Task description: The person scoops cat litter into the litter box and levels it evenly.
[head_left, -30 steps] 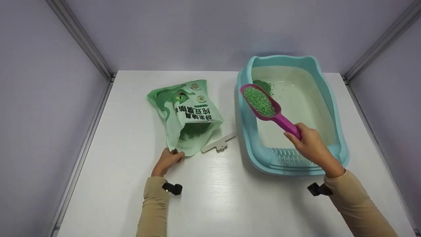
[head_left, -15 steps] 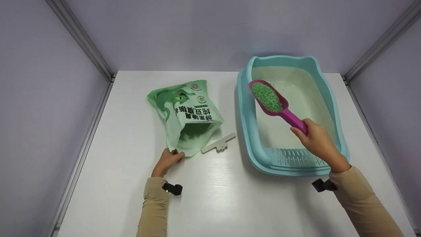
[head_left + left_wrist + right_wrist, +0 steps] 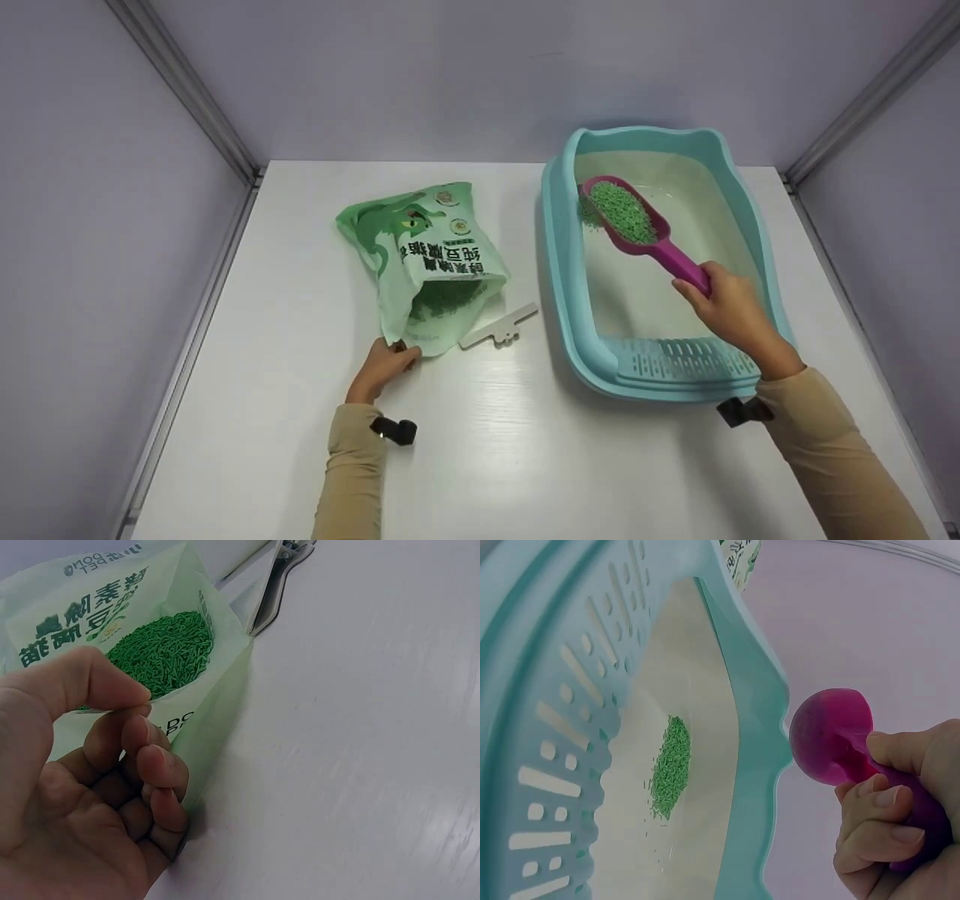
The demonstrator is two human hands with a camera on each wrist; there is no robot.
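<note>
My right hand (image 3: pixel 733 306) grips the handle of a magenta scoop (image 3: pixel 679 264), heaped with green litter pellets (image 3: pixel 624 212). The scoop is held over a turquoise litter box (image 3: pixel 568 300), toward its far left part. In the right wrist view a small pile of green pellets (image 3: pixel 671 769) lies on the box's pale floor. My left hand (image 3: pixel 382 367) pinches the lower lip of a green litter bag (image 3: pixel 386 289) between thumb and forefinger. The bag lies on its back with its mouth toward me, and pellets (image 3: pixel 166 652) show inside it in the left wrist view.
A pale bag clip (image 3: pixel 499 328) lies on the white table (image 3: pixel 480 450) between the bag and the litter box. A slotted step (image 3: pixel 679 360) forms the box's near end. Grey panels (image 3: pixel 495 75) enclose the table at the back and sides.
My right hand has carried the loaded scoop to the right and slightly farther away over the litter box. The left hand and the bag stay where they were.
</note>
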